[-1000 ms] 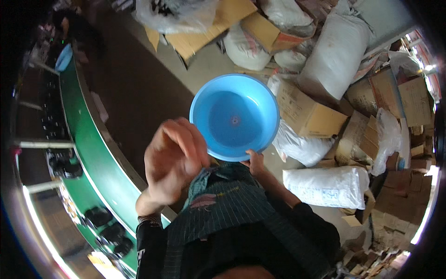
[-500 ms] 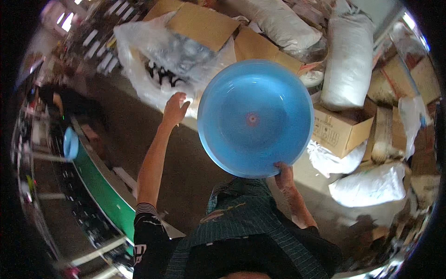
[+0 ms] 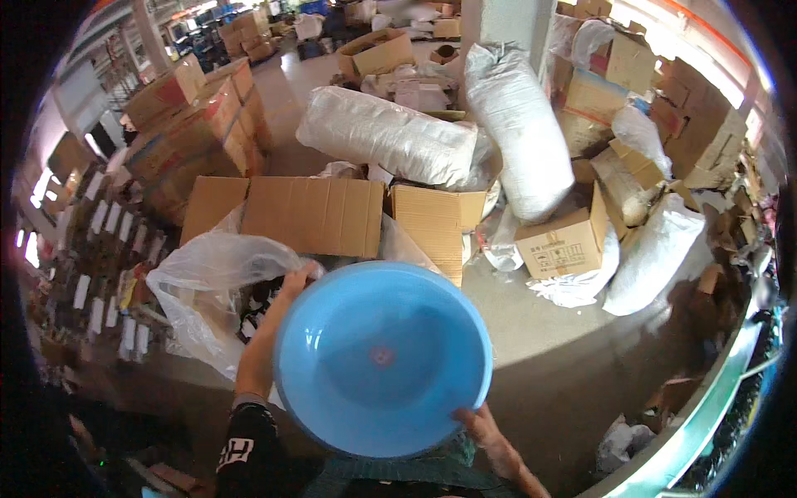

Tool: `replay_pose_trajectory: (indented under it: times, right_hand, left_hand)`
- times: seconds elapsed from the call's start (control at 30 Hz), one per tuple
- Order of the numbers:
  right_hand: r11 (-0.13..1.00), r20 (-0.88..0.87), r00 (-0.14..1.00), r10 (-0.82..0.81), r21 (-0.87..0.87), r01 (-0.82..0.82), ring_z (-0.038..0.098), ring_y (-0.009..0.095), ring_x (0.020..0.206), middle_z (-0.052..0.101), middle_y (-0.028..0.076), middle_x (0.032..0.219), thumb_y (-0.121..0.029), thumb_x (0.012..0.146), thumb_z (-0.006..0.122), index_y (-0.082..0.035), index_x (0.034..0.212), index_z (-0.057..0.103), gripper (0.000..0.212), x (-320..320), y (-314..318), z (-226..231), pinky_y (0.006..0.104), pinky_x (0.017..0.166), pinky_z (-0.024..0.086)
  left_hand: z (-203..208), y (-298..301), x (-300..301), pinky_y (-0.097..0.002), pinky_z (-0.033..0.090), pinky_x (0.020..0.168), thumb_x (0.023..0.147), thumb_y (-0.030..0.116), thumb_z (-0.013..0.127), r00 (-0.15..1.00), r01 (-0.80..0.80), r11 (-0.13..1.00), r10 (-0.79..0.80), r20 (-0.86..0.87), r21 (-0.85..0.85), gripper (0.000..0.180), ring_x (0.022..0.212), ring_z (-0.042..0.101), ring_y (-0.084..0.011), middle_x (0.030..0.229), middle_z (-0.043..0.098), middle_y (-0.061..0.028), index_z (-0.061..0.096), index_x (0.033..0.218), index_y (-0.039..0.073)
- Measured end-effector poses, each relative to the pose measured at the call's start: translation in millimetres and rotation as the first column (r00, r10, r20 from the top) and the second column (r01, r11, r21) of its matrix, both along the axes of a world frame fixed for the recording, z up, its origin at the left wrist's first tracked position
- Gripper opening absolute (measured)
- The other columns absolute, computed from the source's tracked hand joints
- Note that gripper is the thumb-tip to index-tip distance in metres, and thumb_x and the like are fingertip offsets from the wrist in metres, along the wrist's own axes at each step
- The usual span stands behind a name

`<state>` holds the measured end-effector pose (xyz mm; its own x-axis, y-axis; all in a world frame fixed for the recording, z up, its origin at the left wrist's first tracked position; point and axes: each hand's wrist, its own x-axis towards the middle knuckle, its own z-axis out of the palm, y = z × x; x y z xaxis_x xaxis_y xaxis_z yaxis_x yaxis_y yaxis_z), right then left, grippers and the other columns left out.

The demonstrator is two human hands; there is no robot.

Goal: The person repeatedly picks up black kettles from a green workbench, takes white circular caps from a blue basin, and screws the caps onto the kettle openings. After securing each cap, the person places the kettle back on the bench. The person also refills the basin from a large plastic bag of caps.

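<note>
A round light-blue plastic basin [image 3: 383, 365] is in front of me, its bare inside facing up with a small reddish mark at the centre. My right hand [image 3: 480, 423] is closed on its near right rim. My left hand [image 3: 292, 286] is beyond the basin's far left rim, which hides part of that forearm. Its fingers are bent against the edge of a clear plastic bag [image 3: 207, 266] and appear to pinch it. The bag lines an opened cardboard box [image 3: 311, 216] with raised flaps; dark and white pieces show inside it, partly covered.
Large white sacks [image 3: 386, 137] lie and lean beyond the box. To the right are a smaller open carton [image 3: 564, 245] and another white sack [image 3: 656, 249]. Stacked cartons [image 3: 203, 124] stand at the far left. A green-edged bench [image 3: 706, 432] curves along the lower right.
My view has swung up and to the right. My left hand, open before, has reached the bag's edge, and the bag has been pulled aside. The basin stays in my right hand.
</note>
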<state>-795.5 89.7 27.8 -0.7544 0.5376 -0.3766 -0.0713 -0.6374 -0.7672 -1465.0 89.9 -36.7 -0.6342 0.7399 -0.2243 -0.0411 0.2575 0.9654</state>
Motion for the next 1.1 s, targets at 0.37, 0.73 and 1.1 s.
replay_pose_trajectory:
  times: [0.37,0.73,1.1]
  right_hand:
    - [0.992,0.303,0.946,-0.118,0.069,0.102,0.066,0.028,0.097,0.065,0.015,0.109,-0.021,0.088,0.065,0.003,0.122,0.059,0.042,-166.8,-182.3,17.0,0.0417,0.078,0.057]
    - [0.634,0.123,0.624,-0.772,0.071,0.770,0.055,0.029,0.118,0.056,0.018,0.131,-0.011,0.093,0.065,-0.001,0.156,0.034,0.071,-297.4,-267.4,35.2,0.0449,0.105,0.046]
    - [0.291,0.290,0.036,-0.956,0.957,0.022,0.059,0.063,0.117,0.004,0.046,0.163,0.003,0.082,0.069,-0.012,0.169,0.000,0.113,-471.6,-154.6,74.1,0.0572,0.090,0.056]
  left_hand:
    - [233.0,48.9,16.4,-0.0366,0.051,0.106,0.105,0.054,0.056,0.925,0.378,0.866,-0.369,-0.092,0.326,0.071,0.122,0.067,-0.0273,0.153,0.056,-0.0118,0.050,0.154,0.002]
    - [286.6,-39.3,3.8,-0.0436,0.036,0.120,0.111,0.052,0.037,0.519,0.717,0.694,-0.594,-0.615,-0.064,0.064,0.132,0.064,-0.0262,0.166,0.041,-0.0076,0.037,0.164,0.016]
    - [330.1,-4.4,-97.8,-0.0364,0.027,0.125,0.112,0.053,0.037,0.486,0.802,0.596,-0.615,-0.621,0.037,0.067,0.152,0.038,-0.0263,0.164,0.043,-0.0129,0.045,0.158,0.006]
